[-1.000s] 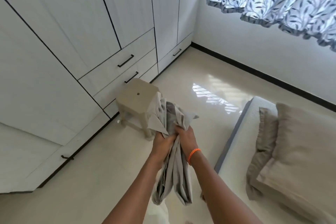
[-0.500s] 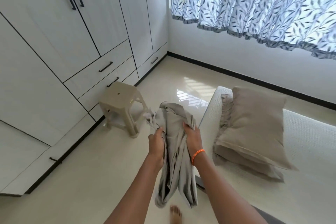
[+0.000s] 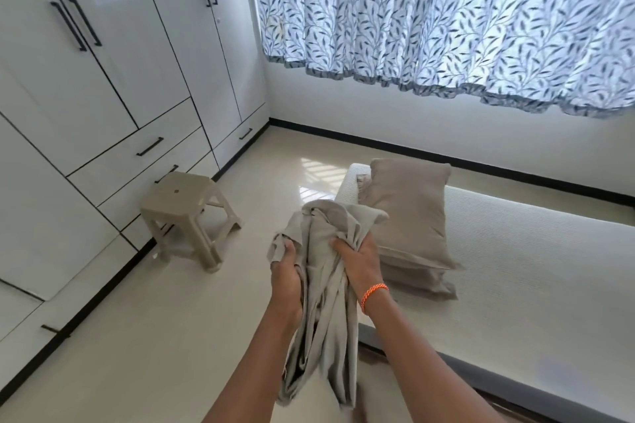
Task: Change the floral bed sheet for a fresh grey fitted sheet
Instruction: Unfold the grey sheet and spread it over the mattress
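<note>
Loosely bunched, the grey fitted sheet (image 3: 326, 271) hangs crumpled between both hands.

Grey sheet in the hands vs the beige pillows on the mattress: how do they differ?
The grey bunched fabric sheet hangs crumpled and loose; the beige fabric pillows lie flat and stacked. The sheet is off the bed, gripped by the left hand and right hand; the pillows rest untouched at the head of the white textured mattress. The sheet is greyer, the pillows browner. Both are plain, unpatterned cloth.

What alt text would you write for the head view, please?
Both hands, left hand and right hand, grip a bunched grey sheet above the floor, beside a bare mattress with stacked pillows. A stool stands by the wardrobe.
</note>
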{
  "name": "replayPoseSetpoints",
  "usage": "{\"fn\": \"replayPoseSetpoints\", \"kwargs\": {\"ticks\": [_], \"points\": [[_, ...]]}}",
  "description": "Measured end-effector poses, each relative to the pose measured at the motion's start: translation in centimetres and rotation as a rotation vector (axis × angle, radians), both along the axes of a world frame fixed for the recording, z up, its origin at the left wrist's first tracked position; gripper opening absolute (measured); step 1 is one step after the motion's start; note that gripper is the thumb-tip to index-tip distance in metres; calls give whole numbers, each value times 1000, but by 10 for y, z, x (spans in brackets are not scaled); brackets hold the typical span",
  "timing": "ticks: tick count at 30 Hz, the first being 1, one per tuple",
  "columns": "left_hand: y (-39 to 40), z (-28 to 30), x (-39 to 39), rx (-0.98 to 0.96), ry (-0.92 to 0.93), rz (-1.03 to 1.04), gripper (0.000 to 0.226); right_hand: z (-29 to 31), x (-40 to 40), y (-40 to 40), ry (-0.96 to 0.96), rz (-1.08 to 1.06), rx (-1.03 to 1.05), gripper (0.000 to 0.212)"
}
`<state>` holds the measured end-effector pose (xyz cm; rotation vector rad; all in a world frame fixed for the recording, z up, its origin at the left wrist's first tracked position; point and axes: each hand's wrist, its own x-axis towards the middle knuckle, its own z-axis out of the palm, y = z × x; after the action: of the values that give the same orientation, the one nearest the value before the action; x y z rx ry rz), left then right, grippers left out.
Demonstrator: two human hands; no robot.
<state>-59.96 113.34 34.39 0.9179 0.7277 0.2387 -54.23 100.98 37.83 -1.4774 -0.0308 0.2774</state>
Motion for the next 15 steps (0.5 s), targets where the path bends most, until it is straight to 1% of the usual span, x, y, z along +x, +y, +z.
{"fn": "replayPoseSetpoints", "kwargs": {"ticks": [2, 3, 5, 7, 10, 13, 15], "points": [[-33, 6, -7, -17, 1, -39, 90, 11, -4, -33, -60, -26, -3, 36], [-53, 16, -9, -39, -4, -51, 89, 15, -5, -50, -80, -49, -8, 38], [-96, 29, -6, -106, -41, -105, 74, 21, -1, -87, -94, -83, -33, 40], [-135, 42, 2, -179, -109, -164, 69, 26, 10, -123, -136, -129, -110, 48], [-200, 65, 22, -160, -116, -161, 58, 28, 34, -184, -235, -198, -202, 68], [-267, 84, 46, -165, -141, -199, 57, 30, 62, -250, -256, -236, -228, 87], [-312, 86, 70, -200, -151, -195, 58, 32, 83, -300, -258, -280, -232, 91]]}}
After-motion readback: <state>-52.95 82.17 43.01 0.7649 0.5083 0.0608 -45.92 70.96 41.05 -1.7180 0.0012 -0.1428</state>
